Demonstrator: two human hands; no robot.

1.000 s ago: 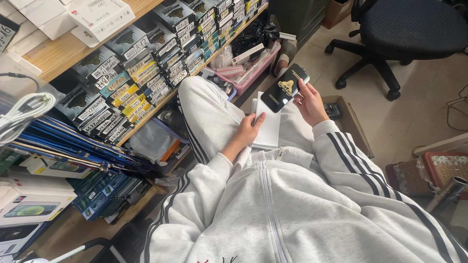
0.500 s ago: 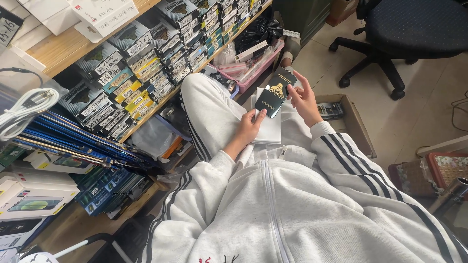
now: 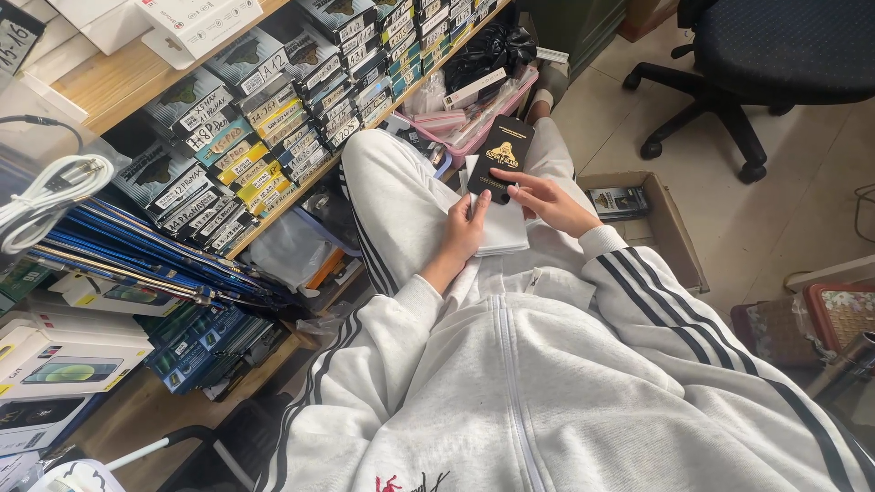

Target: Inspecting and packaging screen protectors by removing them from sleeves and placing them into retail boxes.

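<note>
A slim black packet (image 3: pixel 504 157) with gold print lies above the lap; labelled boxes (image 3: pixel 273 109) line the shelf

The black sleeve (image 3: pixel 504 157) looks like glossy card with a gold print. The white packet (image 3: pixel 504 228) under it reads as matt paper. The tracksuit (image 3: pixel 547 392) is soft grey cloth. The shelf (image 3: pixel 123 80) is bare pale wood; the floor (image 3: pixel 775 219) is smooth tile.

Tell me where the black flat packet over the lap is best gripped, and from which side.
Probably at the lower end of the black packet, coming from the person's own side. It is thin, flat and stands tilted on the white sheets, so a pinch across its faces suits it. The right hand already has its grip there; the left hand steadies the bottom edge.
</note>
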